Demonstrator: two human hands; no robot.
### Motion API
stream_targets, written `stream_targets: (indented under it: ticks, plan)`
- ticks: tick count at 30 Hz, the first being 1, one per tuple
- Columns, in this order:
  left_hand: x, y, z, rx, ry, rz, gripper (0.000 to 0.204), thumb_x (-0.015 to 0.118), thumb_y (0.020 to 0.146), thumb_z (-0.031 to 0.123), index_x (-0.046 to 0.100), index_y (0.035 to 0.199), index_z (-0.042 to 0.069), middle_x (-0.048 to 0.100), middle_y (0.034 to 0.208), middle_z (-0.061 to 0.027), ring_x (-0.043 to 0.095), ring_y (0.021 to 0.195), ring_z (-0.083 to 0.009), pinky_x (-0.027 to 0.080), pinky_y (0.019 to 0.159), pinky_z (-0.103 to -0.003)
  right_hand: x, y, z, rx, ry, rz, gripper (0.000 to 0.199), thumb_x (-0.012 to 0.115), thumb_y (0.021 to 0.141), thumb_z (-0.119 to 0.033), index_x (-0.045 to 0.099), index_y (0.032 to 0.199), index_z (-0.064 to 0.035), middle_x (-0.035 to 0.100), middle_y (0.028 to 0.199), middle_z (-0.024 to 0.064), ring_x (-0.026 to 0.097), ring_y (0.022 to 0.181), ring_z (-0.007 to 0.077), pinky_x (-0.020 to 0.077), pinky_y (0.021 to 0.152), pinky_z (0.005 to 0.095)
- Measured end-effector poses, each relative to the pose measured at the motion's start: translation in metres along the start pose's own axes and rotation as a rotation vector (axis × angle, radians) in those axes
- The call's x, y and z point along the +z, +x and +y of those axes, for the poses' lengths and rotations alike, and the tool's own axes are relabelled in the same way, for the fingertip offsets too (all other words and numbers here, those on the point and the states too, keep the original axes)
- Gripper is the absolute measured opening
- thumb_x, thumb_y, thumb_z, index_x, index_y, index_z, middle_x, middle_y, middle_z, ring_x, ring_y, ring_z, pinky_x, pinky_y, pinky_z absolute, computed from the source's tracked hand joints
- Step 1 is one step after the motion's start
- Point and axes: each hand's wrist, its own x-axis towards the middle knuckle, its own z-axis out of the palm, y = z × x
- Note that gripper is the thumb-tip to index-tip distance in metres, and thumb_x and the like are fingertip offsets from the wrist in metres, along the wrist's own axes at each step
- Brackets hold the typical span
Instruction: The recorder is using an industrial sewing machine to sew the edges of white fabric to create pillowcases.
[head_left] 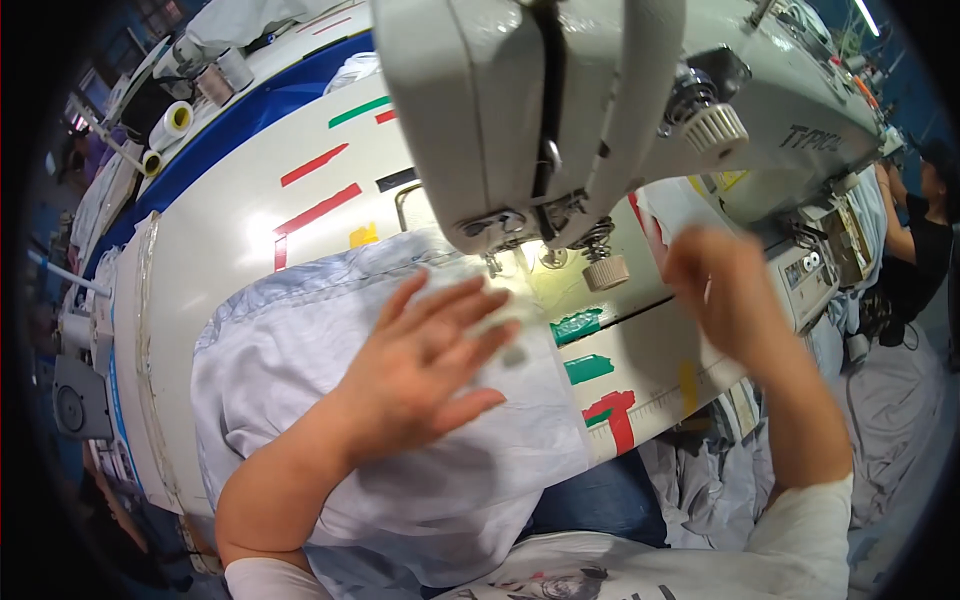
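My left hand lies flat with fingers spread on a pale blue-grey fabric piece spread over the white sewing table. Its fingertips reach toward the needle area of the grey sewing machine. My right hand is blurred, raised above the table's right part beside the machine, fingers loosely curled; nothing shows in it. The fabric's far edge runs under the presser foot.
Red, green, black and yellow tape marks dot the table. Rolls of white tape stand at the far left. More grey fabric hangs at the right, where another person works. A control box sits beside the machine.
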Motion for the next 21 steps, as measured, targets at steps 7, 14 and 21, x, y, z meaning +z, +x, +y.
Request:
stream_targets:
  ticks: [7,14,21]
  plan:
    - [-0.007,-0.01,0.015,0.099,-0.854,-0.319,0.057,0.07,0.077,0.006,0.05,0.129,0.014,0.06,0.116,-0.0061,0.057,0.107,-0.0211,0.045,0.088,-0.038,0.012,-0.058,-0.054,-0.527,0.729,-0.425,0.023,0.06,0.076,0.006,0.062,0.097,-0.0007,0.062,0.083,0.0113,0.063,0.072,0.0245,0.0507,0.063,0.032]
    - [-0.002,-0.003,-0.008,-0.162,-0.503,0.143,0.026,0.063,0.084,0.009,0.057,0.109,0.005,0.061,0.09,-0.0059,0.063,0.068,-0.0179,0.051,0.059,-0.03,0.027,0.001,-0.018,0.156,0.71,-0.152,0.009,0.062,0.077,0.005,0.066,0.085,0.0036,0.066,0.075,0.0082,0.062,0.069,0.0128,0.0494,0.064,0.0264]
    - [0.012,0.016,-0.04,0.197,0.224,0.061,0.034,0.057,0.078,0.008,0.058,0.111,-0.001,0.047,0.084,-0.0059,0.057,0.072,-0.0179,0.05,0.054,-0.03,0.025,0.03,-0.003,0.095,0.223,-0.125,0.011,0.06,0.078,-0.002,0.066,0.085,0.0045,0.067,0.075,0.0171,0.065,0.067,0.0247,0.0503,0.065,0.0315]
